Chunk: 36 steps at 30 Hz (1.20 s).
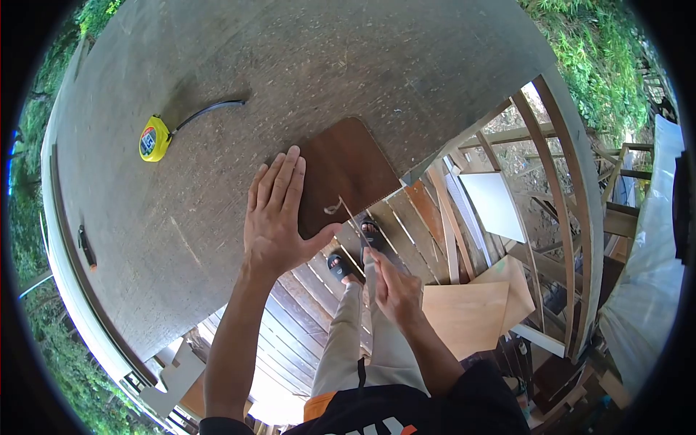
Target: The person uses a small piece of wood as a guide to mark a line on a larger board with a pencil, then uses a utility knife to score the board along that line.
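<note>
A dark brown flat piece (344,163), like a thin wooden panel with rounded far corners, lies at the edge of the worktable (210,196). My left hand (275,206) is laid flat with fingers stretched, its fingertips at the panel's left side and its thumb along the near edge. Below that edge, my right hand (395,286) is closed round a thin, narrow-bladed tool (354,220). The blade points up and left, its tip overlapping the panel; I cannot tell its exact kind. A small pale curl (333,209) shows beside the tip.
A yellow tape measure (154,139) lies on the table with its tape partly out. A dark, pen-like tool (85,246) is at the far left. Under and beside the table are plywood sheets (464,312), a white panel (493,204) and wooden framing (562,167). Sandalled feet stand on a slatted floor (308,304).
</note>
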{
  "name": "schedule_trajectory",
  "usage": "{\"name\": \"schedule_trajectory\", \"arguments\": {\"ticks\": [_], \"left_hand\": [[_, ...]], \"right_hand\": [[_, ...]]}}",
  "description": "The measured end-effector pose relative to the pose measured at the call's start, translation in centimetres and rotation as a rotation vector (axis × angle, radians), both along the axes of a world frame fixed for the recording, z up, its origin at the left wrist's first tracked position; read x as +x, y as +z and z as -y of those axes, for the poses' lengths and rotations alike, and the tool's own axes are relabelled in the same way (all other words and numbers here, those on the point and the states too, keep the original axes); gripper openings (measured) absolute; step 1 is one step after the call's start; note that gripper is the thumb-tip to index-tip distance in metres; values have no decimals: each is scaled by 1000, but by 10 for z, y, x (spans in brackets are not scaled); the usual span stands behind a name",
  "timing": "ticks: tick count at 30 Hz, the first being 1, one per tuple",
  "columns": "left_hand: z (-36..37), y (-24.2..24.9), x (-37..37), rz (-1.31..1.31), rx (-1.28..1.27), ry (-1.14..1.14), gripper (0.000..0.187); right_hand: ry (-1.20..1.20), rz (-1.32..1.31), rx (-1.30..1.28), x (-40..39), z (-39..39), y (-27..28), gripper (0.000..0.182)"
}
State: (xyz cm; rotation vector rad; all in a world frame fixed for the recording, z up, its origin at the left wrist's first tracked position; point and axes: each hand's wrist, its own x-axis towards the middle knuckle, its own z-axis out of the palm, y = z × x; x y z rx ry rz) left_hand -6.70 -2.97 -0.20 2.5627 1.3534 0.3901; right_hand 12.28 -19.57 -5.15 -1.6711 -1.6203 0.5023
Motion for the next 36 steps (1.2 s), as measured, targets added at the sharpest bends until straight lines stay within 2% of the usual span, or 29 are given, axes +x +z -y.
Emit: {"name": "schedule_trajectory", "arguments": {"ticks": [5, 7, 10, 21, 36], "left_hand": [[-1, 0, -1, -10, 9, -9, 103], [0, 0, -1, -5, 13, -14, 103], [-2, -3, -2, 7, 40, -27, 103], [-1, -4, -2, -10, 37, -16, 102], [-1, -3, -2, -5, 44, -19, 103]], "right_hand": [[-29, -17, 48, 8, 8, 16, 32], [30, 16, -61, 5, -11, 31, 26], [24, 68, -71, -6, -39, 40, 28], [13, 134, -96, -13, -59, 36, 34], [17, 154, -134, -12, -62, 42, 31]]}}
